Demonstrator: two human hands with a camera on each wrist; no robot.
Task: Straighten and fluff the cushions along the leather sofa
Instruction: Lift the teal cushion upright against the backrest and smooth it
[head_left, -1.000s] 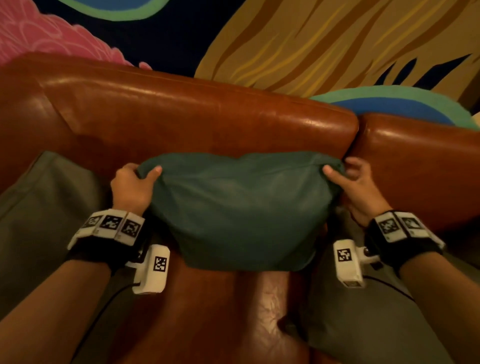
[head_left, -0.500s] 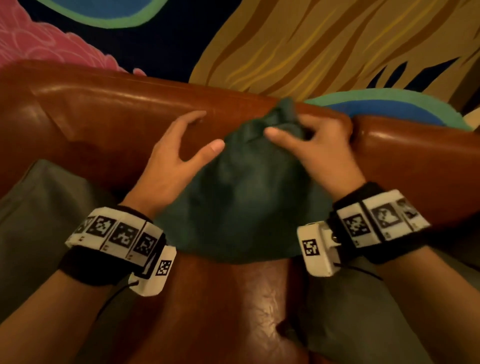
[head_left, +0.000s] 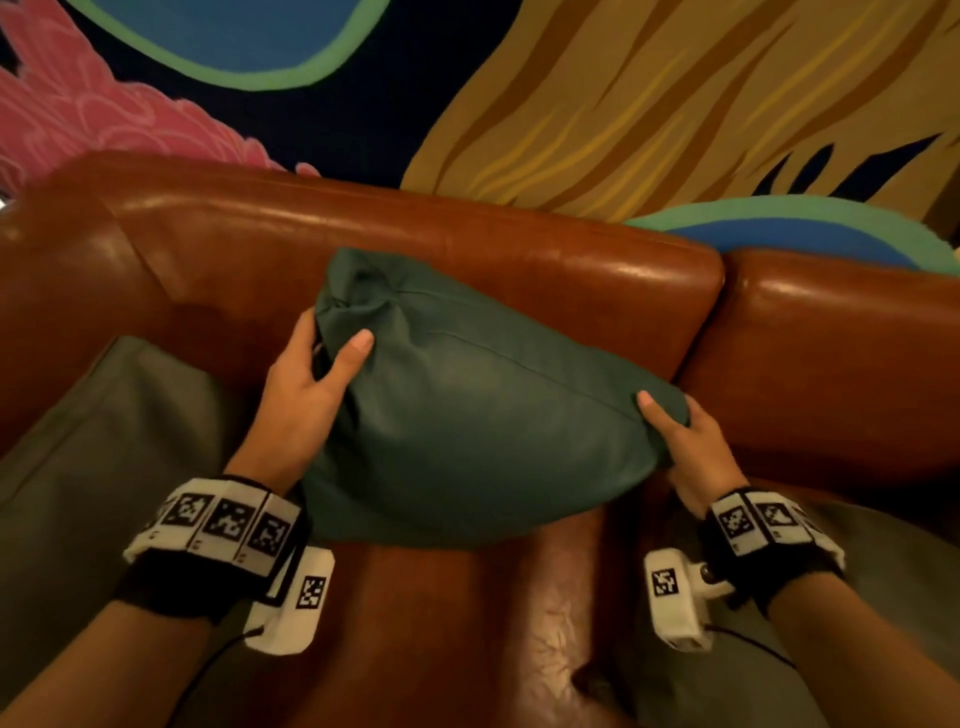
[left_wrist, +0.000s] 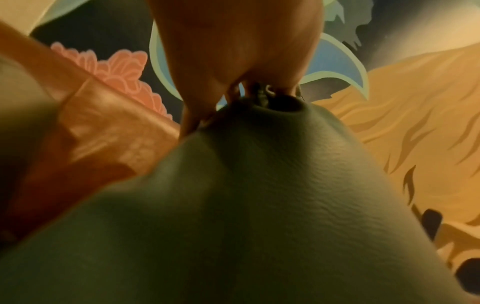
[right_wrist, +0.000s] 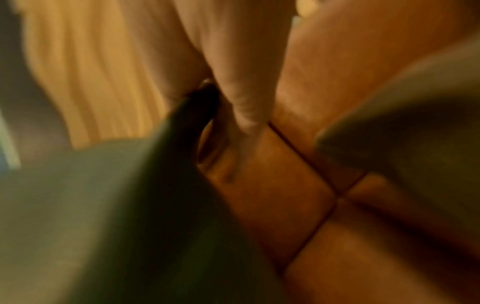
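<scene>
Teal fabric bunches where the left hand clamps the teal cushion by its far-left corner against the leather sofa back. The right hand seemingly pinches the near-right corner, view blurred. Best pull the corners evenly apart, then plump.

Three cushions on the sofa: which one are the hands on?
The teal cushion in the middle: left hand and right hand grip its corners. The two grey ones lie untouched.

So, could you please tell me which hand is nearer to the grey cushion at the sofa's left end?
Left. The left hand grips the teal cushion beside the grey cushion; the right hand is across it.
</scene>
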